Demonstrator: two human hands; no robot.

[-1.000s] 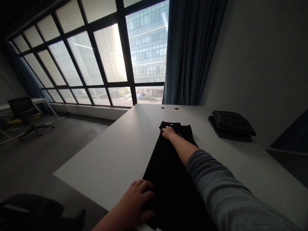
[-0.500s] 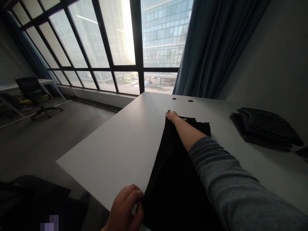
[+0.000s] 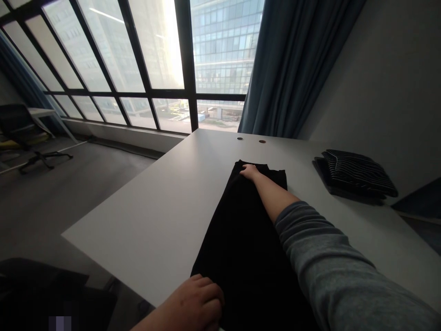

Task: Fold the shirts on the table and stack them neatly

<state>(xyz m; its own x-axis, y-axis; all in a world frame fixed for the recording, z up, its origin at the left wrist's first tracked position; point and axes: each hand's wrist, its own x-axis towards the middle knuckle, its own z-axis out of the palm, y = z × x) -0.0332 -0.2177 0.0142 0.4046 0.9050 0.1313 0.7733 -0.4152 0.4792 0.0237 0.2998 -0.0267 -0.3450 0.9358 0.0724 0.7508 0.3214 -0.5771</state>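
A black garment point(image 3: 244, 239), its exact kind unclear, lies lengthwise on the white table point(image 3: 138, 216). My right hand point(image 3: 248, 171) reaches to its far end and rests on the cloth just inside the far left corner, fingers extended. My left hand point(image 3: 203, 301) is at the garment's near left edge, its fingers curled over the fabric. The fingertips of my left hand are hidden. Its nearest part runs out of view at the bottom.
A folded dark striped garment point(image 3: 360, 170) lies on the table's right side, on top of other dark cloth. Two round cable holes point(image 3: 262, 141) sit near the far edge. Beyond are windows and a blue curtain point(image 3: 292, 69). An office chair point(image 3: 20, 128) stands far left.
My right hand has let go of the far left corner and moved slightly inward onto the cloth. My left hand has shifted right, over the near edge. The view has turned slightly right.
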